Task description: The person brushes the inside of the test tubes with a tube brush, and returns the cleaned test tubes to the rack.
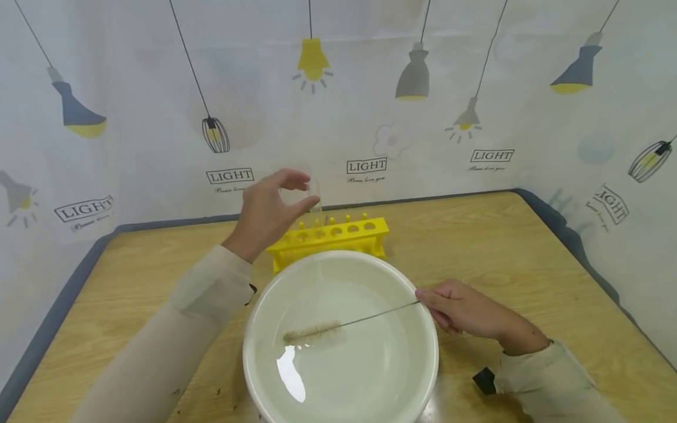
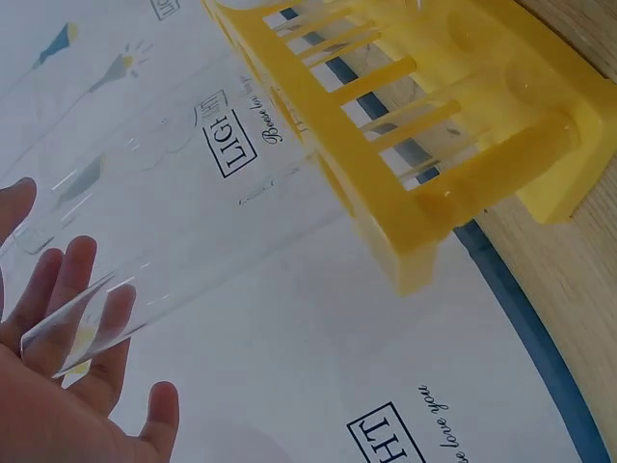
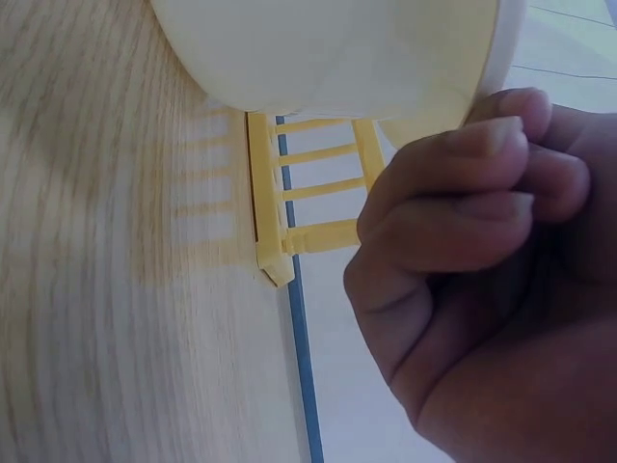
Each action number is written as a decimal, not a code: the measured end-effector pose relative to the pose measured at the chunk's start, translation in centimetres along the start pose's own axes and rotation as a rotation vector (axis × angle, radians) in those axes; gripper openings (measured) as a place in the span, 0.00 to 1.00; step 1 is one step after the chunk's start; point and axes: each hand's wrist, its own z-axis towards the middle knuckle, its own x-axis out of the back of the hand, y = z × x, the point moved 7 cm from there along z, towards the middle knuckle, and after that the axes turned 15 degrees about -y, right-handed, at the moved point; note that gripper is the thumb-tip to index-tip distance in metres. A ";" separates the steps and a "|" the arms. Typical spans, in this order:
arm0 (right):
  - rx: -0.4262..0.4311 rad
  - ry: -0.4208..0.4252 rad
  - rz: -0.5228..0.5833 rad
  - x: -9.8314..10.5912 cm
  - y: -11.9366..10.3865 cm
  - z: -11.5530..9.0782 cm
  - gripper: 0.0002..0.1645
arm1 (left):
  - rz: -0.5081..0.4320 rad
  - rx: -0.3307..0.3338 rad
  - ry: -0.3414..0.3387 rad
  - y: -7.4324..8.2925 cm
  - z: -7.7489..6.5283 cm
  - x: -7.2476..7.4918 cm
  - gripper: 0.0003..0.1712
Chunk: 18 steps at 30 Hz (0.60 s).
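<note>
My left hand point(image 1: 264, 214) is raised over the yellow test tube rack point(image 1: 379, 238), thumb and fingertips pinching the top of a clear test tube point(image 1: 316, 188) that stands in it. In the left wrist view a second clear tube point(image 2: 193, 285) slants out of the rack, its rim overlapping my fingers. At the white basin's right rim point(image 1: 433, 352), my right hand point(image 1: 471, 308) grips the wire handle of a test tube brush point(image 1: 314, 332). The bristly end lies over the water in the basin. Curled fingers hide the handle in the right wrist view.
A wooden table point(image 1: 534, 264) bears the basin and the rack, which stands just behind the basin. Around the table hangs a pale sheet point(image 1: 359, 129) printed with lamps. A small black piece point(image 1: 483, 380) shows by the right sleeve.
</note>
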 end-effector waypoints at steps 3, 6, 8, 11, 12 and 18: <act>-0.006 0.009 0.004 0.0 0.1 0.0 0.34 | 0.027 0.005 0.007 0.0 0.2 0.0 0.22; -0.014 0.013 0.010 0.1 0.2 0.0 0.35 | 0.037 0.006 0.014 0.2 0.2 0.1 0.20; -0.010 0.010 0.014 0.0 0.2 0.0 0.35 | 0.038 0.011 0.008 0.3 0.2 0.1 0.20; -0.003 -0.004 0.025 -0.1 0.3 0.1 0.35 | 0.047 0.013 0.008 0.4 0.2 0.2 0.19; -0.003 -0.006 0.027 -0.1 0.3 0.1 0.36 | 0.053 0.013 0.010 0.5 0.3 0.3 0.19; -0.020 0.001 0.028 -0.1 0.2 0.2 0.36 | 0.045 -0.002 0.013 1.3 0.1 1.3 0.19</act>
